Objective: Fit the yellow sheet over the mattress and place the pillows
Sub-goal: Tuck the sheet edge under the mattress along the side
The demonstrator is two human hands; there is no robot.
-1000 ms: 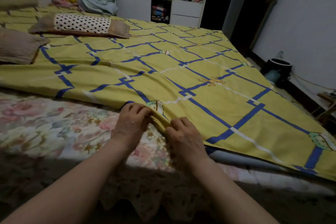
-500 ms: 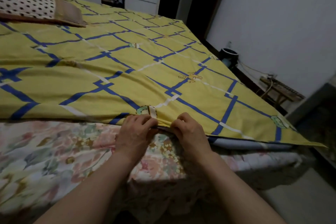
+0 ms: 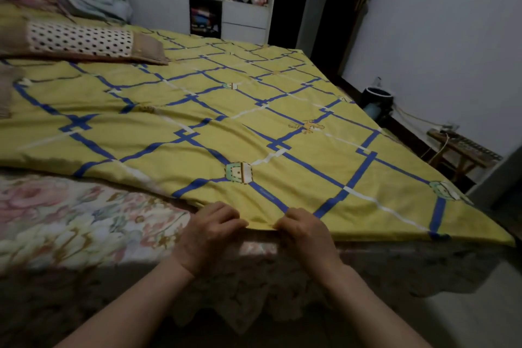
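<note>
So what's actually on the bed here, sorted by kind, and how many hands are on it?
Yellow sheet: 1
Pillows: 2, the polka-dot pillow and the brown pillow, cut off at the left edge
Hands gripping the sheet's near edge: 2, left hand and right hand
Total: 5

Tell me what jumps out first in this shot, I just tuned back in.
The yellow sheet with blue lines covers most of the bed, and the left hand and right hand each have a grip on its near edge. Left of the hands, the flowered cover lies bare. A spotted pillow rests on the sheet at the far left.
</note>
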